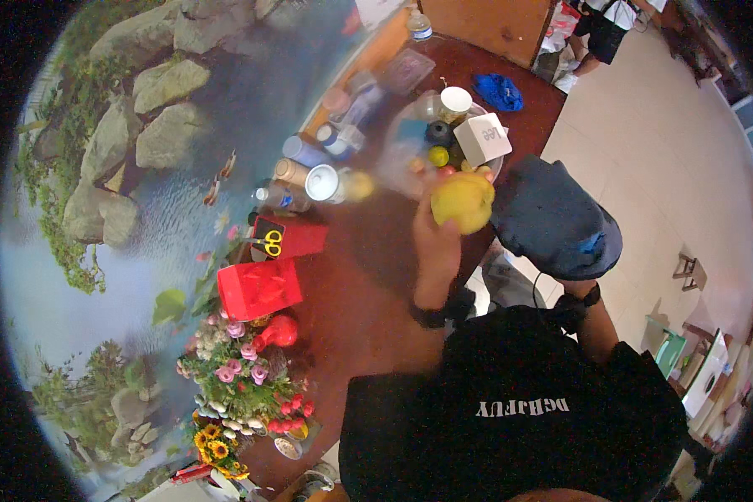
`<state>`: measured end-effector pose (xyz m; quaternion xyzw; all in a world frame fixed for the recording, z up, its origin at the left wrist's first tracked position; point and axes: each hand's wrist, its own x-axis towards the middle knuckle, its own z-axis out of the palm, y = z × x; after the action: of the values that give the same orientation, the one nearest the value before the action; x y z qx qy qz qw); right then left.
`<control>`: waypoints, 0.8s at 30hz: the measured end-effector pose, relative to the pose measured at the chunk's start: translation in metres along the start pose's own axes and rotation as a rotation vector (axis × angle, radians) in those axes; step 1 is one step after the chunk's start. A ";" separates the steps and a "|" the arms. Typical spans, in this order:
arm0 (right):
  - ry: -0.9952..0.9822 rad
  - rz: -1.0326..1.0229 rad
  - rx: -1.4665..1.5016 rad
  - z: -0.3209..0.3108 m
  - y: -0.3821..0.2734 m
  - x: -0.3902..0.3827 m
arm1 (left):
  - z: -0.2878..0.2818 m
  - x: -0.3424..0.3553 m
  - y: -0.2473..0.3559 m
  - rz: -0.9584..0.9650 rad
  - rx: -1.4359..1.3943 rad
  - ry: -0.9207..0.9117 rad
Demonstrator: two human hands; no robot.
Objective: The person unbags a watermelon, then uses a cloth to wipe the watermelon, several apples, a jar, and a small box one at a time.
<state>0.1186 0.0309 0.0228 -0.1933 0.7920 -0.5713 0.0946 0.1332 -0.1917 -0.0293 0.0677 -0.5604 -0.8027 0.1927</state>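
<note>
My left hand (437,247) is raised over the dark red table, its fingers closed round a yellow, apple-like fruit (463,203). At the right, a dark blue-grey cap (560,217) extends past the table edge. My right hand (579,289) is at the cap's lower edge, gripping it; the cap hides most of the fingers. Just beyond the fruit lies a round tray (500,167), partly covered. On it are a white box (482,139), a small yellow-green fruit (437,156), a dark round object (438,132) and a white cup (455,100).
Bottles and jars, including a white-lidded jar (323,182), line the wall side. Yellow-handled scissors (271,243) stand in a red container (303,238) near another red box (259,289). Flowers (234,364) stand nearer. A blue cloth (498,92) lies far right; another person (602,33) is beyond.
</note>
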 end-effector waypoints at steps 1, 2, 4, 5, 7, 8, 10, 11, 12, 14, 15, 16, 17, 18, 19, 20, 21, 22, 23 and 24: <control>0.020 -0.022 -0.032 -0.002 -0.014 -0.002 | 0.016 -0.005 0.012 -0.010 -0.021 -0.028; 0.018 -0.059 -0.057 -0.002 -0.030 -0.003 | 0.034 -0.012 0.042 0.008 -0.171 -0.077; -0.013 -0.157 -0.100 0.009 -0.063 -0.002 | 0.047 -0.028 0.073 0.036 -0.311 -0.116; -0.032 -0.210 -0.106 0.015 -0.075 -0.001 | 0.047 -0.035 0.079 0.087 -0.300 -0.086; -0.041 -0.272 -0.127 0.023 -0.093 0.001 | 0.054 -0.043 0.081 0.115 -0.313 -0.076; -0.034 -0.258 -0.070 0.025 -0.099 0.003 | 0.058 -0.046 0.088 0.143 -0.207 -0.074; -0.044 -0.219 0.122 0.033 -0.109 0.002 | 0.060 -0.051 0.095 0.175 -0.103 -0.073; -0.054 -0.190 0.238 0.036 -0.111 0.001 | 0.060 -0.051 0.096 0.278 0.046 -0.075; -0.059 -0.156 0.353 0.039 -0.111 0.001 | 0.059 -0.052 0.096 0.375 0.194 -0.077; -0.056 -0.143 0.424 0.041 -0.107 0.003 | 0.058 -0.055 0.103 0.462 0.340 -0.074; -0.053 -0.137 0.448 0.042 -0.107 0.002 | 0.060 -0.056 0.108 0.552 0.491 -0.069; 0.003 -0.118 0.525 0.046 -0.107 0.001 | 0.061 -0.057 0.110 0.551 0.488 -0.071; 0.033 -0.107 0.561 0.046 -0.107 -0.001 | 0.063 -0.057 0.113 0.590 0.521 -0.077; 0.057 -0.100 0.601 0.047 -0.109 -0.002 | 0.064 -0.058 0.115 0.632 0.558 -0.077; 0.047 -0.128 0.538 0.046 -0.110 -0.004 | 0.063 -0.060 0.118 0.634 0.558 -0.075; 0.041 -0.143 0.505 0.046 -0.113 -0.006 | 0.062 -0.061 0.120 0.701 0.651 -0.073; 0.038 -0.158 0.471 0.045 -0.115 -0.008 | 0.063 -0.062 0.121 0.766 0.743 -0.072; 0.050 -0.092 0.606 0.047 -0.121 -0.010 | 0.063 -0.063 0.121 0.769 0.740 -0.072; 0.057 -0.061 0.671 0.046 -0.123 -0.011 | 0.064 -0.064 0.120 0.775 0.739 -0.091; 0.060 -0.027 0.742 0.048 -0.123 -0.011 | 0.062 -0.064 0.119 0.779 0.746 -0.109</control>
<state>0.1705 -0.0393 0.1220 -0.1394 0.5308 -0.8262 0.1274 0.1990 -0.1481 0.0968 -0.1230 -0.8001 -0.4209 0.4094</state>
